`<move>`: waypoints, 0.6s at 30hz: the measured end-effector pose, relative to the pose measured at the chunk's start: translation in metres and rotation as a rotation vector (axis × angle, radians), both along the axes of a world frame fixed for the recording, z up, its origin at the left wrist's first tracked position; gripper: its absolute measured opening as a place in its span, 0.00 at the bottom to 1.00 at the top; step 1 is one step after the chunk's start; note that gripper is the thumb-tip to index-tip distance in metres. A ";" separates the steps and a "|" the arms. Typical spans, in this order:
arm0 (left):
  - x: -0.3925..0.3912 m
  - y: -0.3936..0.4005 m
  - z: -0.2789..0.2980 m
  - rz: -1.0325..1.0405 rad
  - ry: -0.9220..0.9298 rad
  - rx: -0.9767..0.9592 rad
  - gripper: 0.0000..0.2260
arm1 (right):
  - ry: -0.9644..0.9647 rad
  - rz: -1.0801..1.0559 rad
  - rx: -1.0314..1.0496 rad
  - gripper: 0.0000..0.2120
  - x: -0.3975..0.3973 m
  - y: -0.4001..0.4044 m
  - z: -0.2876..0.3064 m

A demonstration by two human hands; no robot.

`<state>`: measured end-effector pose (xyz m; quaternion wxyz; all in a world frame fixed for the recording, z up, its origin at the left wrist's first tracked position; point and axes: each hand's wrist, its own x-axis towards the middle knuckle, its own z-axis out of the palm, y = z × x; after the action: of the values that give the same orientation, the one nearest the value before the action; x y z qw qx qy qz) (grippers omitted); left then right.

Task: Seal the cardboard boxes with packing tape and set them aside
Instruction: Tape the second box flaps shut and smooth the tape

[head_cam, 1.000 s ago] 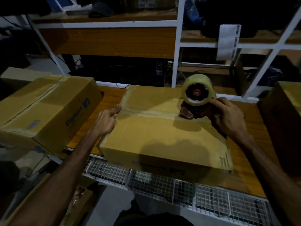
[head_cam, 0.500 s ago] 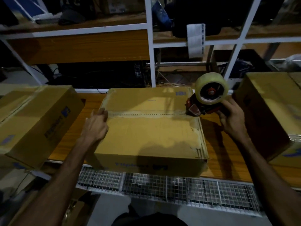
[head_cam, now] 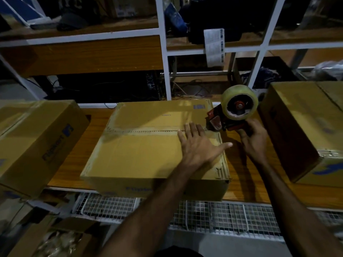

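Pressing flat on the middle box (head_cam: 148, 151), my left hand (head_cam: 199, 145) is open, with its fingers spread over the right end of the taped seam (head_cam: 144, 131) and the thumb pointing to the right. My right hand (head_cam: 255, 140) is closed around the handle of the tape gun (head_cam: 228, 119), just past the box's right edge. The red front of the tape gun touches the box's top corner where the seam ends. A big clear roll of tape (head_cam: 240, 102) sits on top of the gun.

The middle box rests on the wooden table (head_cam: 246, 173), and its front edge hangs a little over the table's near side. Shiny tape runs along the seam from the left edge to my left hand.

Another cardboard box (head_cam: 39, 138) sits to the left, tilted, with blue print on its side. A third box (head_cam: 304, 130) stands on the right, close to the tape gun.

A wire mesh shelf (head_cam: 213, 214) lies below the table's front edge. Behind the table stands a white rack (head_cam: 163, 51) with wooden shelves, and a paper label (head_cam: 214, 47) hangs from one of them.
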<state>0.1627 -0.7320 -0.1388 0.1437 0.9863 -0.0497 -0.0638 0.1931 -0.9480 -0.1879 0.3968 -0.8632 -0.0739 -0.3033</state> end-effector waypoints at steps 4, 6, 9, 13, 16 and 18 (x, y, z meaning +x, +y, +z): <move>0.006 -0.016 0.000 -0.001 0.003 0.024 0.60 | -0.023 0.011 0.047 0.11 0.001 0.002 -0.003; 0.006 -0.015 0.000 -0.011 -0.016 0.008 0.56 | -0.024 0.018 0.041 0.11 0.002 0.001 -0.003; 0.005 -0.004 -0.003 -0.017 -0.039 0.007 0.53 | -0.004 0.025 -0.003 0.11 0.002 0.003 0.001; 0.006 0.011 -0.006 -0.050 -0.042 0.013 0.51 | 0.003 0.074 -0.037 0.10 -0.006 0.012 0.008; 0.007 0.020 -0.005 -0.090 -0.047 0.039 0.50 | 0.000 0.083 -0.057 0.11 -0.012 0.015 0.011; 0.007 0.026 -0.005 -0.120 -0.044 0.068 0.49 | 0.016 0.087 -0.075 0.13 -0.015 0.015 0.012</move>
<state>0.1698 -0.7059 -0.1436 0.1051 0.9870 -0.1096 -0.0521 0.1786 -0.9328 -0.1761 0.3773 -0.8759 -0.1194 -0.2760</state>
